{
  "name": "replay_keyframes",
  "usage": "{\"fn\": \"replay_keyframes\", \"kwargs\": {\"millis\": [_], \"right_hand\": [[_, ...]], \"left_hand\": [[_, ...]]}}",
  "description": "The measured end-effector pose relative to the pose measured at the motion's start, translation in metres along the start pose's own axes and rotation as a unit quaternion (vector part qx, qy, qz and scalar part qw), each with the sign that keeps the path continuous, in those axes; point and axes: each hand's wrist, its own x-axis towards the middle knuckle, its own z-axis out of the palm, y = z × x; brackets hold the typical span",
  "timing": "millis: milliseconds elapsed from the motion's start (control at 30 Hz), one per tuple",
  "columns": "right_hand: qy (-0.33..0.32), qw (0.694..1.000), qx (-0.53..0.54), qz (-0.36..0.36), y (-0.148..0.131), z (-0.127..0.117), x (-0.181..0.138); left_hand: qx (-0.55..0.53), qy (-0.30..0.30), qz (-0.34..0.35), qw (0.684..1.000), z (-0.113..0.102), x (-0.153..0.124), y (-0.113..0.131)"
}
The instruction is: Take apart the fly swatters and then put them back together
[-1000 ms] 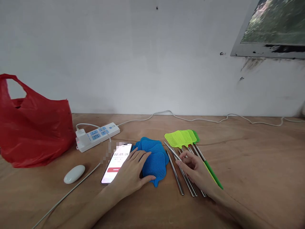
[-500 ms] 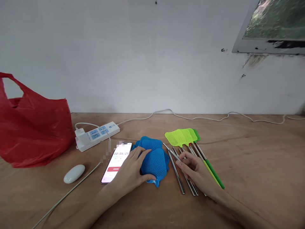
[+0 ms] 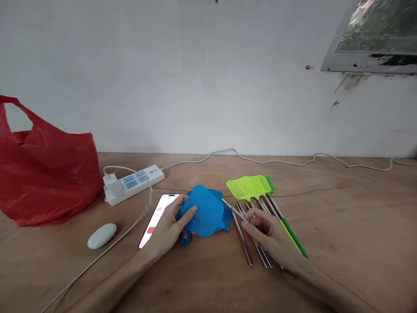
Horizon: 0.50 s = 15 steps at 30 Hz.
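My left hand (image 3: pixel 169 227) grips a blue mesh swatter head (image 3: pixel 204 211) and holds it tilted up off the stack of blue heads (image 3: pixel 217 196) on the wooden table (image 3: pixel 342 226). My right hand (image 3: pixel 270 237) pinches a thin metal rod (image 3: pixel 233 208) whose tip points at the lifted blue head. More metal rods (image 3: pixel 257 248) lie side by side under and beside that hand. Assembled yellow-green swatters (image 3: pixel 249 187) with green handles (image 3: pixel 293 237) lie just to the right.
A phone (image 3: pixel 158 217) with a running timer lies left of the blue heads, partly under my left hand. A white power strip (image 3: pixel 133 184), a white mouse (image 3: pixel 101 235), cables and a red plastic bag (image 3: pixel 45 174) sit to the left. A white wall backs the table.
My left hand went from lying flat on the blue stack to gripping one blue head and lifting it. My right hand kept the rod, its tip now nearer the blue head.
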Motion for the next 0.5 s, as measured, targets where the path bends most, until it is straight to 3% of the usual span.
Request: {"fn": "replay_keyframes", "kwargs": {"millis": [167, 500], "right_hand": [[-0.005, 0.999, -0.036, -0.037, 0.0015, -0.0017, 0.0007], [-0.012, 0.992, -0.108, -0.059, 0.0046, -0.0027, 0.0007]], "left_hand": [[-0.082, 0.031, 0.003, 0.996, 0.002, 0.0017, -0.0068], [-0.079, 0.086, 0.042, 0.992, -0.0003, -0.0001, -0.0036]]}}
